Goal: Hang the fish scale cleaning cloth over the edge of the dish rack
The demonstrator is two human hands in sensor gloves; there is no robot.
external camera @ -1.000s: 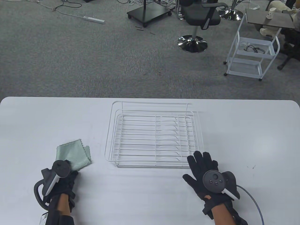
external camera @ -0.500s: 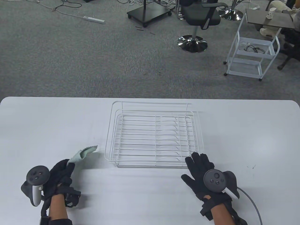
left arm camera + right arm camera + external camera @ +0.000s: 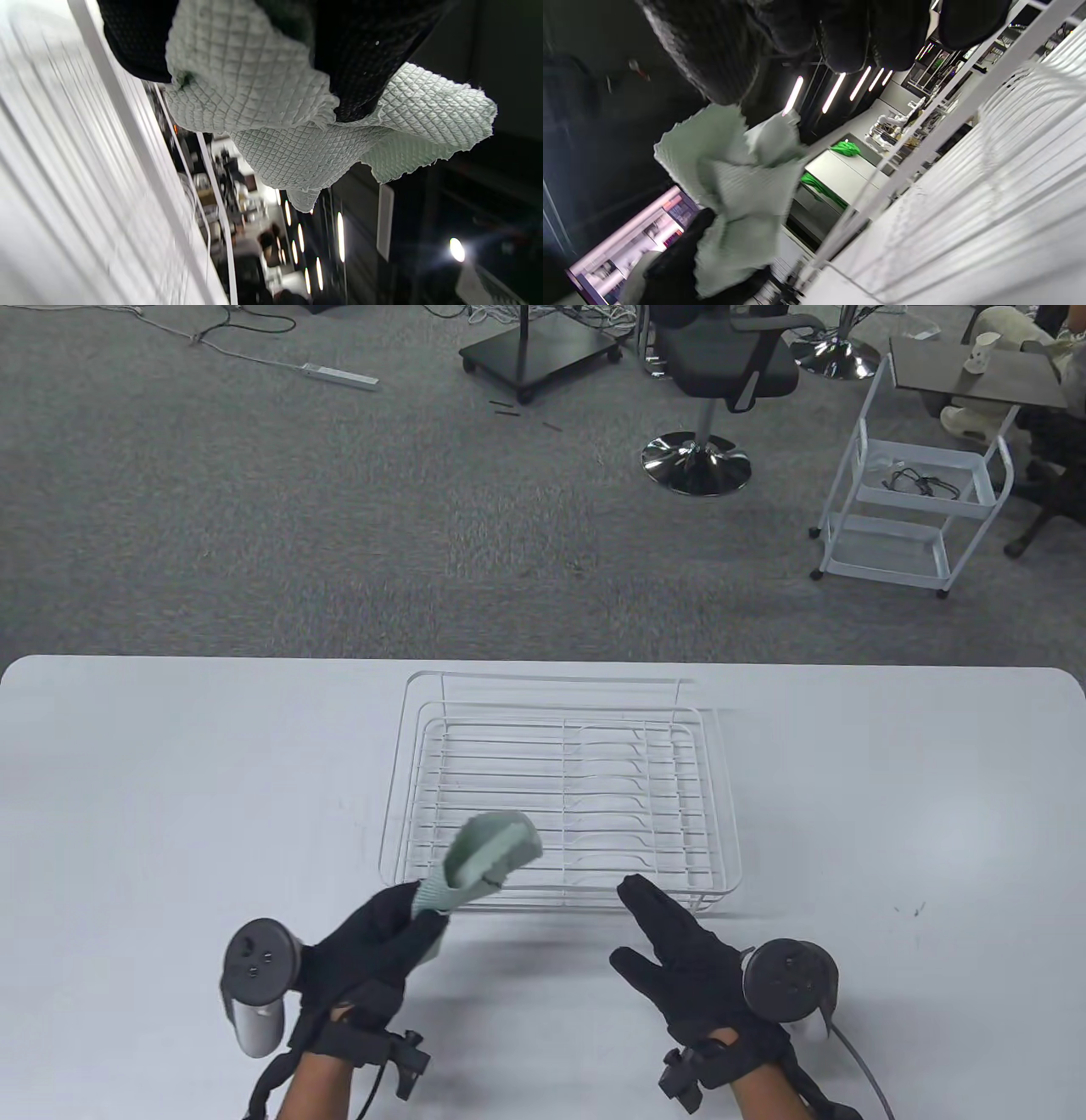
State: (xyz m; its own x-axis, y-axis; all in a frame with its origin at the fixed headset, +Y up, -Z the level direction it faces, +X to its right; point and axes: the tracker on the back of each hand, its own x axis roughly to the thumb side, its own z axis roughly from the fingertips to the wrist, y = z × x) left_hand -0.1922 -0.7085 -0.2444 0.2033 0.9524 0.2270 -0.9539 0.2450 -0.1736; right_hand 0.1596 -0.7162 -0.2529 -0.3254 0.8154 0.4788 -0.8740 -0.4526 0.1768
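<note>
A: Here, what does the left hand (image 3: 373, 937) hold?

B: The pale green cloth (image 3: 484, 857), gripped at one end between closed fingers (image 3: 360, 63); the bunched free end stands clear of the bench (image 3: 170, 772), over the near-left corner of the dish rack (image 3: 560, 789).

A: And the right hand (image 3: 687, 963)?

B: Spread open, fingers extended toward the rack's near edge, holding nothing. Whether its fingertips touch the wire cannot be told.

A: The cloth's weave?

B: Diamond-quilted, with a pinked edge, seen in the left wrist view.
</note>
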